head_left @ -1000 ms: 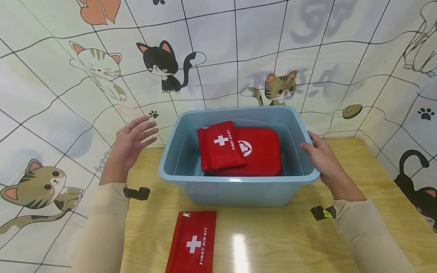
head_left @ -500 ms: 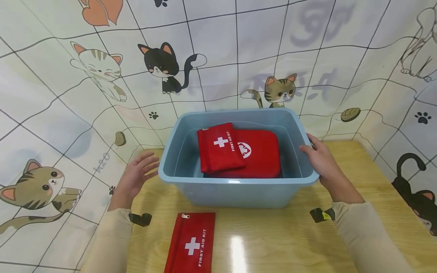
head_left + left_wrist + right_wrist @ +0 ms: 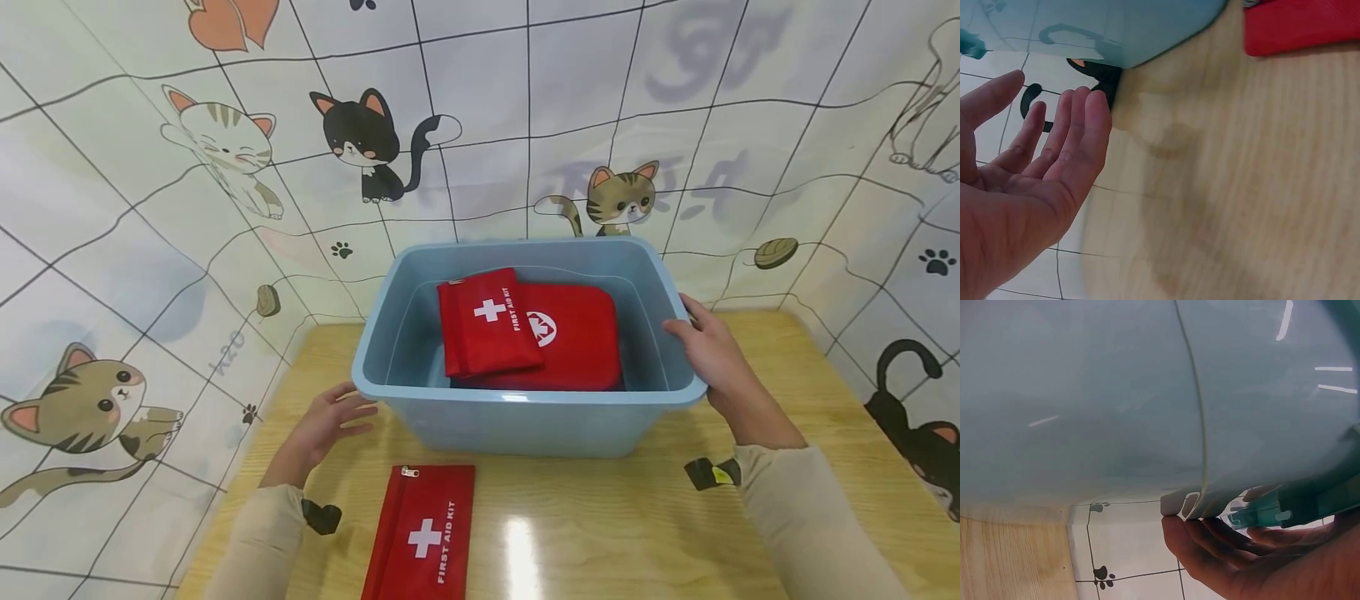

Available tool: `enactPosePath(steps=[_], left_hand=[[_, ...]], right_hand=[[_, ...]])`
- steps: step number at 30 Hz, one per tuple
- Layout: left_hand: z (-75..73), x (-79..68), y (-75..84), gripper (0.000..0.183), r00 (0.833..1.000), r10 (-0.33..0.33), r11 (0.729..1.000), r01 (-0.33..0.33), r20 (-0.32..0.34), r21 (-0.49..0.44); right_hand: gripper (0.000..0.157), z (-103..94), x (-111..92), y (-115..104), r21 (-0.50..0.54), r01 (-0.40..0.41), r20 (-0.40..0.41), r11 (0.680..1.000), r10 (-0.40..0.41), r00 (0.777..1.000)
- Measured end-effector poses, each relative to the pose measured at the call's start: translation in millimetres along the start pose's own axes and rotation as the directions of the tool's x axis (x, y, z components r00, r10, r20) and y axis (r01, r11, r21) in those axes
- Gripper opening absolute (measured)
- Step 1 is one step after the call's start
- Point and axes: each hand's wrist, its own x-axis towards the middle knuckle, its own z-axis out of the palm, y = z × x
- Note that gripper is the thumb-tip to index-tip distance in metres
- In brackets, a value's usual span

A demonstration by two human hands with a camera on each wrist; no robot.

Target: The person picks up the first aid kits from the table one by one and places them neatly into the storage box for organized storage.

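Observation:
A blue plastic bin (image 3: 525,425) stands on the table against the wall. Inside it lie a red hard-looking case (image 3: 581,350) with a white round emblem and, overlapping its left side, a small red first aid pouch (image 3: 491,337). My right hand (image 3: 712,346) grips the bin's right rim, thumb over the top and fingers against the outer wall, as the right wrist view shows. My left hand (image 3: 326,425), fingers relaxed and holding nothing, is beside the bin's front left corner. Another red first aid pouch (image 3: 423,533), with a zipper, lies flat in front of the bin.
The wood-grain table (image 3: 592,525) carries everything. Behind and on both sides rises a white wall covering (image 3: 487,108) with a grid and printed cats. A black strap (image 3: 321,517) sits at the left cuff, another black strap (image 3: 711,473) at the right.
My left hand has come down and toward me, from left of the bin to its front left corner. The right hand keeps its grip on the rim; bin and pouches stay put.

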Motion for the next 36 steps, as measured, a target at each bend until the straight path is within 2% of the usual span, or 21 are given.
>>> enactPosePath(steps=[6, 9, 13, 17, 22, 25, 28, 31, 36], left_hand=[[6.6, -5.8, -10.3, 0.040, 0.998, -0.026, 0.997, 0.022, 0.058, 0.072], [9.5, -7.8, -14.2, 0.043, 0.993, -0.064, 0.992, 0.053, 0.101, 0.112], [12.2, -11.3, -17.8, 0.051, 0.972, -0.143, 0.981, 0.116, 0.184, 0.152], [15.5, -14.5, -18.9, 0.058, 0.951, -0.208, 0.968, 0.166, 0.228, 0.190], [21.8, -15.8, -18.4, 0.058, 0.938, -0.210, 0.959, 0.143, 0.275, 0.246], [27.1, -16.1, -17.5, 0.057, 0.936, -0.200, 0.949, 0.113, 0.288, 0.294], [34.2, -16.6, -18.4, 0.055, 0.949, -0.179, 0.923, 0.070, 0.260, 0.378], [41.7, -17.0, -20.1, 0.058, 0.965, -0.152, 0.879, 0.032, 0.216, 0.476], [51.9, -17.9, -18.9, 0.056, 0.978, -0.137, 0.810, 0.021, 0.154, 0.586]], right_hand=[[0.064, -0.6, 0, 1, -0.002, 0.009, 0.001, 1.000, -0.009, 1.000], [0.064, -1.6, 1, 1, -0.007, 0.006, 0.000, 1.000, -0.006, 1.000], [0.064, -2.7, 2, 2, -0.003, 0.008, 0.002, 1.000, -0.008, 1.000], [0.064, -2.1, 2, 2, -0.003, 0.014, 0.001, 1.000, -0.014, 1.000], [0.064, -1.4, 2, 3, -0.003, 0.013, 0.002, 1.000, -0.013, 1.000], [0.064, -0.7, 2, 2, 0.003, 0.005, 0.003, 1.000, -0.005, 1.000], [0.064, -0.2, 3, 2, 0.007, 0.003, 0.005, 1.000, -0.003, 1.000], [0.064, -0.1, 2, 1, 0.002, 0.003, 0.003, 1.000, -0.003, 1.000], [0.063, -0.5, 3, 3, 0.006, 0.007, 0.001, 1.000, -0.007, 1.000]])
